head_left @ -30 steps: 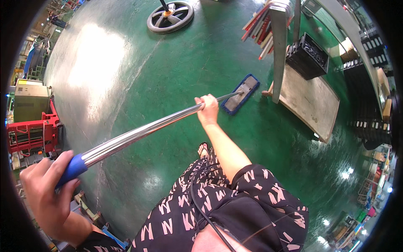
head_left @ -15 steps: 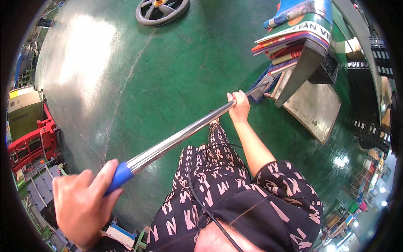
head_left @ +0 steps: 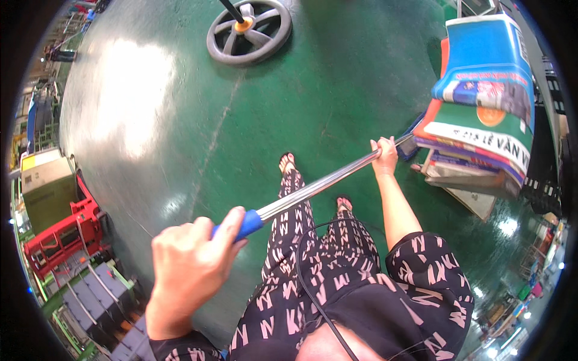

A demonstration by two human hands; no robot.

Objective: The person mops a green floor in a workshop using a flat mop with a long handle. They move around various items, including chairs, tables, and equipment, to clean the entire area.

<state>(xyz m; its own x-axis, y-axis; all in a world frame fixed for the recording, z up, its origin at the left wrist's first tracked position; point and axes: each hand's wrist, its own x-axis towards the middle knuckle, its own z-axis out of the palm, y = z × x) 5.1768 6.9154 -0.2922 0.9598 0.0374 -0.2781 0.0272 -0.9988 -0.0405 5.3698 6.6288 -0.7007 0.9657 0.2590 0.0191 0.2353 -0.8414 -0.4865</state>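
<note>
My left hand point(head_left: 192, 262) is closed around the blue grip point(head_left: 247, 225) at the near end of a mop's shiny metal handle point(head_left: 319, 188). Farther down the same handle, my right hand point(head_left: 384, 157) has its fingers wrapped round the pole. The handle slants from lower left to upper right. At its far end is the flat mop head point(head_left: 409, 143) with blue edging, on the green floor beside a stack of printed sacks or books point(head_left: 481, 99). That stack partly hides the mop head.
A pale board point(head_left: 472, 204) lies low under the stack. Ahead on the green floor stands a grey spoked wheel-shaped base point(head_left: 250, 33) with a black pole. A red metal frame point(head_left: 63, 237) and an olive box point(head_left: 48, 192) are at left. My sandalled feet are below the handle.
My hands and the mop have shifted right in the picture. The stack appears closer and covers more of the board and mop head. My feet have come into view, apart as in a step.
</note>
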